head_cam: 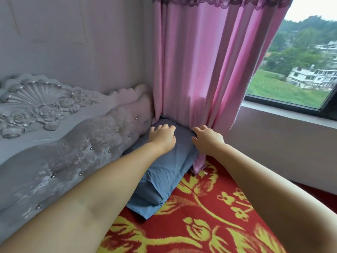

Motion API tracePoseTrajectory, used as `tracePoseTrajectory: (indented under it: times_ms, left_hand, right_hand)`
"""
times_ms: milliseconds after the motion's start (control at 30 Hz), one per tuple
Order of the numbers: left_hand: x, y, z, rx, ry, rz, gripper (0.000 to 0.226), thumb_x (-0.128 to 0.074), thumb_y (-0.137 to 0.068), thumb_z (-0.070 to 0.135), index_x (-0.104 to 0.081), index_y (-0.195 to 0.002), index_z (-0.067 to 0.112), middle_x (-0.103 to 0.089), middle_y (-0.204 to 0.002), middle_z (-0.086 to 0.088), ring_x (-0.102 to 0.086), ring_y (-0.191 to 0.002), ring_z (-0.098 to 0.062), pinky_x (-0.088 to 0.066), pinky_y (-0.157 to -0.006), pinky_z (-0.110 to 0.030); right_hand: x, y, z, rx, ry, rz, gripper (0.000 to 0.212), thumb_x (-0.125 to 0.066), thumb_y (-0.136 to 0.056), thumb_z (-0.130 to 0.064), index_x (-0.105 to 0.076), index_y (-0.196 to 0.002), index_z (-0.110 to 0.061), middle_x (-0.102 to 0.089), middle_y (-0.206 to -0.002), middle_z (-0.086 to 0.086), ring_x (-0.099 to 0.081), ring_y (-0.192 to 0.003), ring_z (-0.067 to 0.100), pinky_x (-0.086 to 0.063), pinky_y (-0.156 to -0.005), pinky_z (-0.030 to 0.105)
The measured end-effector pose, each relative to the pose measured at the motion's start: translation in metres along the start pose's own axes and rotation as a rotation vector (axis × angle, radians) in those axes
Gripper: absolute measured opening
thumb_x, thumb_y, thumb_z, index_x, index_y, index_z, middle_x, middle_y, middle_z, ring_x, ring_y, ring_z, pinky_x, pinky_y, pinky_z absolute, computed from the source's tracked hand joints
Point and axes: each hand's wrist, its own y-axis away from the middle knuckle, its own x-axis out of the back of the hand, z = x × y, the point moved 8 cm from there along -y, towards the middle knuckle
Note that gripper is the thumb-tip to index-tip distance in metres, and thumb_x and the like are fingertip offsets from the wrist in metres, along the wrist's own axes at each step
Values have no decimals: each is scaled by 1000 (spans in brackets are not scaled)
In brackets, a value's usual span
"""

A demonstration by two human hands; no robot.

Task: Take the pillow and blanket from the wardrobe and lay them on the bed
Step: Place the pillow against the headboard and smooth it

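A blue pillow [160,172] lies on the bed along the grey headboard [60,136], its far end tucked into the corner under the pink curtain. My left hand [162,136] rests flat on the pillow's far end, fingers spread. My right hand [207,138] is open at the pillow's right edge, its fingertips touching the pillow where the curtain hangs. The bed is covered with a red spread with yellow flowers [209,212]. No blanket is in view.
A pink curtain [206,70] hangs down onto the bed corner, its hem lying beside the pillow. A window [299,61] with a dark frame and a grey sill is at the right. A grey wall stands behind the headboard.
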Motion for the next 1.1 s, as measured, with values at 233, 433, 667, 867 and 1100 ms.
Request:
tracePoseTrajectory:
  times_ms: [233,433,667,867,1100]
  left_hand:
    - [11,28,79,-1,-14,36,35,-39,-96,27,-47,-128,16,-51,-131,-10,-44,-123,-29,-28,-106,-46]
    - [-12,96,97,118,-16,30,35,-39,-96,27,-48,-128,17,-52,-129,-10,-45,-122,-28,-28,-107,-46]
    - [-28,156,76,340,120,5,33,-36,-97,24,-49,-126,15,-50,-131,-11,-44,-123,-29,-28,-108,-47]
    - [-40,251,41,393,178,4,28,-35,-97,22,-52,-116,13,-52,-123,-12,-48,-114,-31,-30,-103,-48]
    - [-18,438,-133,478,22,-9,32,-38,-96,25,-52,-123,17,-53,-129,-11,-48,-118,-32,-33,-99,-48]
  right_hand:
    - [10,60,54,2,-26,25,33,-37,-100,-31,-45,-127,-14,-47,-129,10,-49,-117,32,-45,-84,40]
    - [-6,124,66,146,55,-43,38,-43,-99,-26,-41,-135,-16,-45,-133,10,-47,-120,32,-46,-86,42]
    - [-15,163,39,320,193,-93,34,-40,-99,-27,-42,-132,-17,-44,-132,8,-48,-118,30,-41,-74,37]
    - [-37,189,-24,346,264,-134,34,-39,-98,-24,-44,-131,-16,-46,-132,9,-51,-119,31,-43,-77,37]
    - [-99,272,-230,395,78,-100,35,-39,-98,-28,-49,-129,-18,-50,-130,10,-54,-117,33,-44,-82,38]
